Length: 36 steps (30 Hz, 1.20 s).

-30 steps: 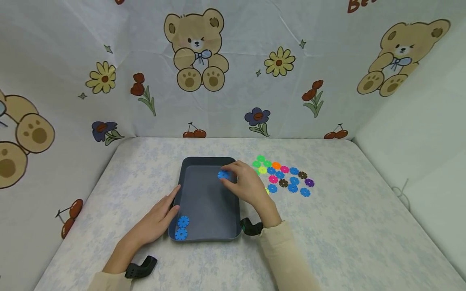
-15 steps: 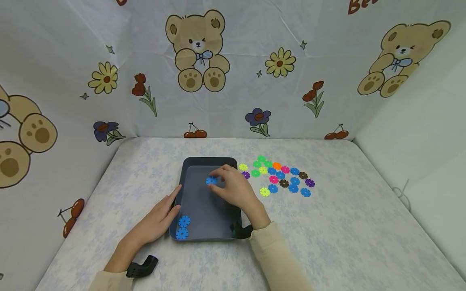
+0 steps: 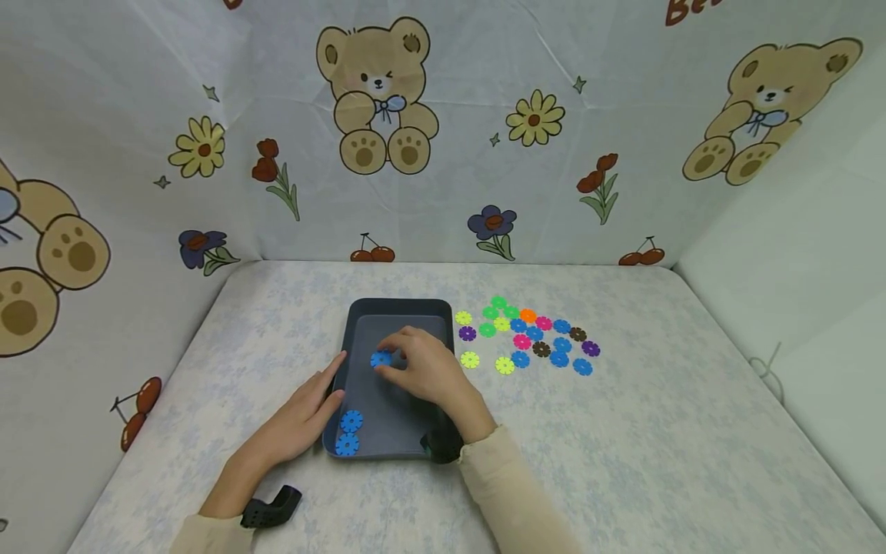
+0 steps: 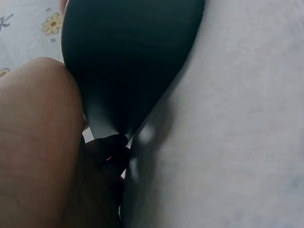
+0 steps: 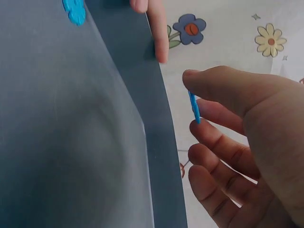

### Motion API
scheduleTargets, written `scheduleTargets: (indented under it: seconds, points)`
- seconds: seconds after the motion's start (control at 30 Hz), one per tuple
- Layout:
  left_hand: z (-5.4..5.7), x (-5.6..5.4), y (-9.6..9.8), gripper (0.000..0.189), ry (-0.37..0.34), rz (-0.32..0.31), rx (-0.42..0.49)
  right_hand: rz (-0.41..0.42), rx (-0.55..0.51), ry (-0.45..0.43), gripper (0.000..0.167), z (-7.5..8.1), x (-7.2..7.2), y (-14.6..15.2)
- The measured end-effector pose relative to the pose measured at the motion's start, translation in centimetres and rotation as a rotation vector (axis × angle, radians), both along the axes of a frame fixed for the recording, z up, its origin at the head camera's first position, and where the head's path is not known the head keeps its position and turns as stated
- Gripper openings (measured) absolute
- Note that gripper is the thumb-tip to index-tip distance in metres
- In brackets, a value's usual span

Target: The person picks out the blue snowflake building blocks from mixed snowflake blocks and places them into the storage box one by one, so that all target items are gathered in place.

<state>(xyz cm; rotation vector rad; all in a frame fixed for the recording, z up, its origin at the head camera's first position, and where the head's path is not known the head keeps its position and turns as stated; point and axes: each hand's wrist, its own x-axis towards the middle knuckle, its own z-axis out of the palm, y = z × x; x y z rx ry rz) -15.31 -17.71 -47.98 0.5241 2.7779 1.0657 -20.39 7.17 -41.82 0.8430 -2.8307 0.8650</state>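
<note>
In the head view my right hand [image 3: 432, 369] is over the grey tray [image 3: 398, 456], pinching a blue notched disc [image 3: 381, 359] between thumb and fingertips. The right wrist view shows this disc [image 5: 194, 107] edge-on, above the tray floor. My left hand [image 3: 294, 419] rests along the tray's left side, index finger and thumb touching the rim; its other fingers are partly hidden in the dark beside the tray wall [image 4: 128, 57]. Two more blue discs, an upper one [image 3: 351, 421] and a lower one [image 3: 348, 444], lie flat in the tray's near left corner.
Right of the tray, loose discs in several colours lie on the pale patterned table [image 3: 664, 431], including a purple disc [image 3: 467, 333], an orange disc [image 3: 528, 315] and a yellow disc [image 3: 470, 359]. A bear-print cloth [image 3: 443, 100] hangs behind the table.
My right hand has moved left and nearer across the tray with the pinched blue disc, uncovering yellow and purple discs beside the tray. My left hand has stayed in place.
</note>
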Motion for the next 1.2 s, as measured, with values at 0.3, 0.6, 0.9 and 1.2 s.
scheduleTargets:
  seconds: [0.3,0.6,0.9,1.2]
  points:
    - [0.2,0.1,-0.1,0.064,-0.014,0.004,-0.002,0.043,0.013,-0.006,0.03,0.4,0.6,-1.0]
    - [0.2,0.0,-0.1,0.063,-0.018,0.004,0.001,0.076,0.04,-0.005,0.031,0.8,1.0,-1.6]
    - [-0.1,0.0,-0.2,0.063,-0.019,-0.004,0.006,0.102,0.074,-0.006,0.031,0.8,1.6,-2.0]
    - [0.1,0.0,-0.1,0.064,-0.017,-0.003,0.002,0.144,0.119,-0.015,0.031,0.1,2.3,-2.7]
